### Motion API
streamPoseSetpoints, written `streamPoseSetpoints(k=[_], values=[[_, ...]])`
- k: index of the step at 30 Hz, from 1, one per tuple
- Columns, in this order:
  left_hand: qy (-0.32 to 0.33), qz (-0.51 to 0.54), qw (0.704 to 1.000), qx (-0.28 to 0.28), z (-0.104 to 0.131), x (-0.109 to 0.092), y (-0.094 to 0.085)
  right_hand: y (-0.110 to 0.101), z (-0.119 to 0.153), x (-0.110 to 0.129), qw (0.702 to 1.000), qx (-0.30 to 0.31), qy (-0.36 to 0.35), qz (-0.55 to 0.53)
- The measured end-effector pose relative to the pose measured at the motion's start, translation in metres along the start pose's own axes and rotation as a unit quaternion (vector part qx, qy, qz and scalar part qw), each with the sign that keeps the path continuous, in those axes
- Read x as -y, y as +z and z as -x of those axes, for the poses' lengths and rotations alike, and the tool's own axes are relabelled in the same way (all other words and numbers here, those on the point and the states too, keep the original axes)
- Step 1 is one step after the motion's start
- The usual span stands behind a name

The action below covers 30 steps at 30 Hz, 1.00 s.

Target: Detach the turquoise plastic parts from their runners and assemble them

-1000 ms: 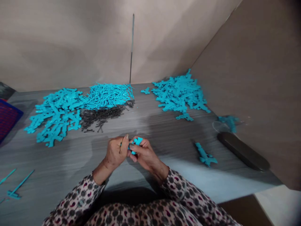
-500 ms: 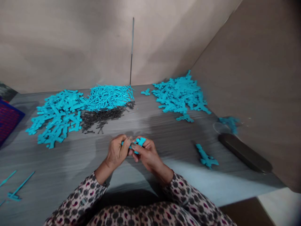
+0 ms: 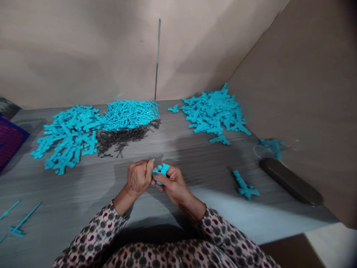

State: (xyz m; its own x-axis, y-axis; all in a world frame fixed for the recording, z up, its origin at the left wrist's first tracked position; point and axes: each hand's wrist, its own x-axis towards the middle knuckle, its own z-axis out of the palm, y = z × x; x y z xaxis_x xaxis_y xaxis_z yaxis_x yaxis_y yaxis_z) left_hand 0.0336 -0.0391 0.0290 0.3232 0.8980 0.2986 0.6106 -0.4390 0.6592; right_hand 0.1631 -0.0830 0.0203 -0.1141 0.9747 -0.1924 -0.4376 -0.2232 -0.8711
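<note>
A blue piece (image 3: 164,169) is clamped in the fingers of the right hand (image 3: 176,185), above the table (image 3: 97,190); the left hand (image 3: 138,177) is curled against it, grip hidden; apparently being worked, it should be held steady

Red-and-blue patterned item (image 3: 11,143) at left edge of grey counter (image 3: 67,197). Long dark rounded object (image 3: 291,182) at right, beside right wall (image 3: 306,85). Thin upright line (image 3: 157,56) on far wall (image 3: 92,48).
</note>
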Motion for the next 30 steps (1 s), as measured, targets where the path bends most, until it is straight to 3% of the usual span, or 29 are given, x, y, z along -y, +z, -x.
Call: streamPoseSetpoints(k=[6, 9, 12, 16, 18, 22, 26, 28, 30], values=[[-0.118, 0.122, 0.985, 0.026, 0.004, 0.004, 0.014, 0.006, 0.005, 0.000, 0.985, -0.050, -0.089, 0.142], [-0.160, 0.168, 0.971, 0.052, 0.004, 0.006, 0.019, 0.004, 0.003, -0.001, 0.984, -0.046, -0.076, 0.154], [-0.138, 0.147, 0.977, 0.074, 0.002, 0.004, 0.013, -0.003, -0.004, -0.003, 0.998, -0.004, -0.017, 0.067], [-0.067, 0.069, 0.994, 0.058, -0.001, 0.000, 0.001, -0.009, -0.013, -0.008, 0.996, 0.050, 0.038, -0.070], [-0.068, 0.068, 0.994, 0.058, -0.002, 0.000, 0.001, -0.007, -0.013, -0.010, 0.997, 0.047, 0.017, -0.053], [-0.129, 0.108, 0.985, 0.044, -0.002, 0.005, 0.010, 0.000, -0.007, -0.008, 0.994, -0.014, -0.068, 0.082], [-0.177, 0.150, 0.971, 0.054, -0.001, 0.008, 0.018, -0.001, -0.004, -0.004, 0.988, -0.026, -0.069, 0.135], [-0.162, 0.139, 0.976, 0.052, 0.000, 0.007, 0.017, -0.005, -0.006, -0.003, 0.992, -0.001, -0.046, 0.117], [-0.102, 0.105, 0.989, 0.030, 0.000, 0.006, 0.014, -0.009, -0.008, -0.002, 0.997, 0.021, -0.022, 0.076]])
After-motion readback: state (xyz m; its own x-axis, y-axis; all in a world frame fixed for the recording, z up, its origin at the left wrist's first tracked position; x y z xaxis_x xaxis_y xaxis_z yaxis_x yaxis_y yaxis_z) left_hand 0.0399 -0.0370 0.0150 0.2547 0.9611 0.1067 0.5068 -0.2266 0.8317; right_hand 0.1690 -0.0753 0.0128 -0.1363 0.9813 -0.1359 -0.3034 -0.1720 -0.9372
